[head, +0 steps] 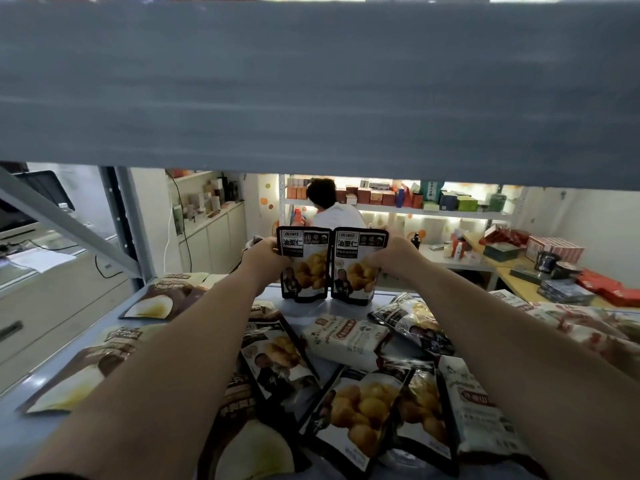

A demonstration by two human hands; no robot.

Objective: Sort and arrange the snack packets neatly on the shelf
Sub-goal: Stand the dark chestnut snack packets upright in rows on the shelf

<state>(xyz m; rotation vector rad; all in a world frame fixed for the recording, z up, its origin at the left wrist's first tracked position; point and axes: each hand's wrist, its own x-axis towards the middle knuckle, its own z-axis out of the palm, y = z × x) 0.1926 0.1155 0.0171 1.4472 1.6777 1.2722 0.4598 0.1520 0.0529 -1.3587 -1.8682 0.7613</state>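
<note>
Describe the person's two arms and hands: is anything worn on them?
The left arm and right arm are bare, with no sleeve over the forearms; a thin dark edge at the bottom left corner may be a sleeve. The left hand and right hand wear no gloves; no watch, band or ring shows. Part of each hand is hidden behind the left snack packet and right snack packet.

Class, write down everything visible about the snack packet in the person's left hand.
The left packet is a glossy, black-edged pouch with printed Chinese characters and a picture of round yellow snacks. It stands upright on the shelf, close beside a matching packet. The left hand grips its left side.
</note>
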